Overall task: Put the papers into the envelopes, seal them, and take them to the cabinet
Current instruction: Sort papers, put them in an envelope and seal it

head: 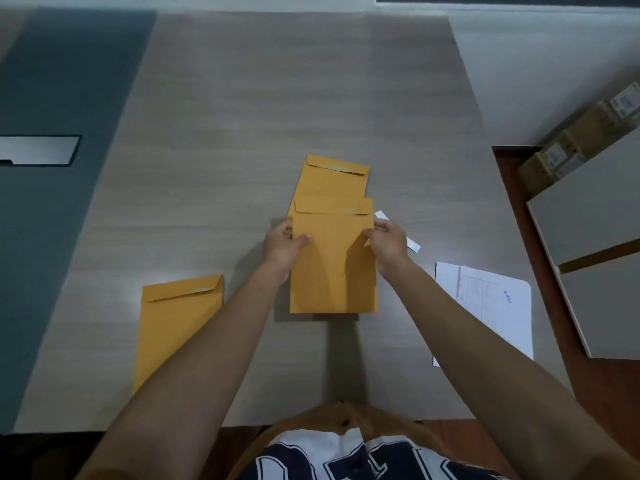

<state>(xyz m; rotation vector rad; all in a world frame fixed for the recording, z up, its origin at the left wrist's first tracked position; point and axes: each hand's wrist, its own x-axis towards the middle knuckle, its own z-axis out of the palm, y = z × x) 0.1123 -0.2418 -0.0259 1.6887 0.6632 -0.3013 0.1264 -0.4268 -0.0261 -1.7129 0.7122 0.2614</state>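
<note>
Between both sets of fingers: held envelope (334, 265), brown, upright in view, flap end away from the person, flap folded down. Left hand (282, 242) pinches its left edge near the top, thumb (302, 240) flat on the front face, other fingers tucked behind the edge. Right hand (389, 242) pinches the right edge at about the same height, fingertips (370, 232) curled onto the front face. Both grips narrow, closed on the envelope.

Just beyond the fingertips: second envelope (334, 180), same brown, flat on the table (242, 116), flap down, its near part covered by the held one; cannot tell if the two touch.

Beside the right fingers, outer side: two small white strips, one (380, 214) just past the fingertips, one (414, 244) poking out behind the right hand.

Well left of the left fingers and nearer the person: third envelope (173, 327), flat, flap down, partly under the left forearm.

Right of the right wrist: printed paper sheet (491, 306) flat on the table, untouched.

Far right, off the table: cardboard boxes (581, 133) and white panels (588, 220).
</note>
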